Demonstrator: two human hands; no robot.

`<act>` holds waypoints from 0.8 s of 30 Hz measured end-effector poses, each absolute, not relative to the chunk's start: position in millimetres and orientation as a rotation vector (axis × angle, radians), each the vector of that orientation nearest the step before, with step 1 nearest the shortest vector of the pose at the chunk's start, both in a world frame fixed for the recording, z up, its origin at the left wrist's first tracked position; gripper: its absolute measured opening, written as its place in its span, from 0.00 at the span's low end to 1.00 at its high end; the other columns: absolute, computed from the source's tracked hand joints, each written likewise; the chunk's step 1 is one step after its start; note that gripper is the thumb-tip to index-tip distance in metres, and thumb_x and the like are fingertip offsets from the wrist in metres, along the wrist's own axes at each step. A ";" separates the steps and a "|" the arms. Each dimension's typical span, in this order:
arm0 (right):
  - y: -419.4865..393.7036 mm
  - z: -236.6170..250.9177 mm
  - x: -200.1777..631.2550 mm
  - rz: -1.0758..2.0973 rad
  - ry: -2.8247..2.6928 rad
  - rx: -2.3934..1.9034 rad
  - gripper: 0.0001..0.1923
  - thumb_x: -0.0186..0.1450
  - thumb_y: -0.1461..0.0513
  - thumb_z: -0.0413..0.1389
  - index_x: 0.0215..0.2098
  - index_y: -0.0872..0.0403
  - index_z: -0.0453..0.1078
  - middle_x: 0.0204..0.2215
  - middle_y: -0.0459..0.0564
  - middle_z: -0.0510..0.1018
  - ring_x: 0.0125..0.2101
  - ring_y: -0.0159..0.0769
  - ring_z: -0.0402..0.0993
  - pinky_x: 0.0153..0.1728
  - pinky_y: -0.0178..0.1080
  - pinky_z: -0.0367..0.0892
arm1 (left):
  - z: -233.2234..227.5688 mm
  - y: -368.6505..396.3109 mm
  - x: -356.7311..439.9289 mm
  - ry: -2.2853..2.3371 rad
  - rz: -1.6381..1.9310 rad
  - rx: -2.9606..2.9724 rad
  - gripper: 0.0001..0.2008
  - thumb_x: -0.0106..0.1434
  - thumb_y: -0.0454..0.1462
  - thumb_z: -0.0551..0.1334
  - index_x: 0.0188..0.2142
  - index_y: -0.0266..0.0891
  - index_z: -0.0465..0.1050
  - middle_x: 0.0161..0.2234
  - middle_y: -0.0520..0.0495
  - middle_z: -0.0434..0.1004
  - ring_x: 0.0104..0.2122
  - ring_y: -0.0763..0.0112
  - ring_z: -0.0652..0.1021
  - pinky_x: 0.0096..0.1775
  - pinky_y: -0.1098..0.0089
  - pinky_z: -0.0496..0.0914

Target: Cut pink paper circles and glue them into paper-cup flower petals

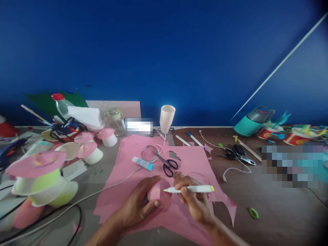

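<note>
My right hand (193, 198) grips a white marker (200, 189) with a yellow end. Its yellow tip points left, at or just above a small pink paper piece (154, 192). My left hand (138, 201) curves around that piece, thumb and fingers holding it against the stacked pink paper sheets (123, 171). Whether the tip touches the paper, I cannot tell. Beyond my hands, black-handled scissors (167, 164) lie on the sheets, partly open. A glue stick (142, 164) with a blue end rests to their left.
Pink-topped paper cups (38, 181) crowd the left side. A white paper cup (167, 119) stands at the back. Two pens (195, 140), a white cable (235, 168), pliers (241, 156) and a teal container (252, 121) are on the right. Another cable crosses the left front.
</note>
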State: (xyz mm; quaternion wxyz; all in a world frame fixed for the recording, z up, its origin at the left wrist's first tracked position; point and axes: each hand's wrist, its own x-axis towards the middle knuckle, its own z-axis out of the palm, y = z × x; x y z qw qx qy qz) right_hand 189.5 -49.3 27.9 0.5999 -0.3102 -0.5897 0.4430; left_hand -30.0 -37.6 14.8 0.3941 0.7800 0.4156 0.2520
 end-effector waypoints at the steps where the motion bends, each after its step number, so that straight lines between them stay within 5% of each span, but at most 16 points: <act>1: -49.5 28.7 189.4 1.017 -1.380 -0.722 0.13 0.71 0.53 0.51 0.34 0.50 0.72 0.16 0.40 0.62 0.23 0.33 0.59 0.34 0.41 0.60 | 14.4 -37.6 -30.0 1.050 0.643 1.975 0.33 0.65 0.54 0.57 0.62 0.36 0.64 0.61 0.32 0.68 0.60 0.50 0.71 0.59 0.54 0.67; 24: -49.7 30.5 187.5 1.011 -1.428 -0.697 0.12 0.71 0.54 0.51 0.36 0.50 0.73 0.16 0.41 0.63 0.24 0.35 0.61 0.33 0.42 0.61 | 7.9 -38.4 -30.8 1.051 0.643 1.956 0.35 0.65 0.56 0.57 0.63 0.37 0.64 0.62 0.33 0.67 0.60 0.49 0.70 0.60 0.54 0.65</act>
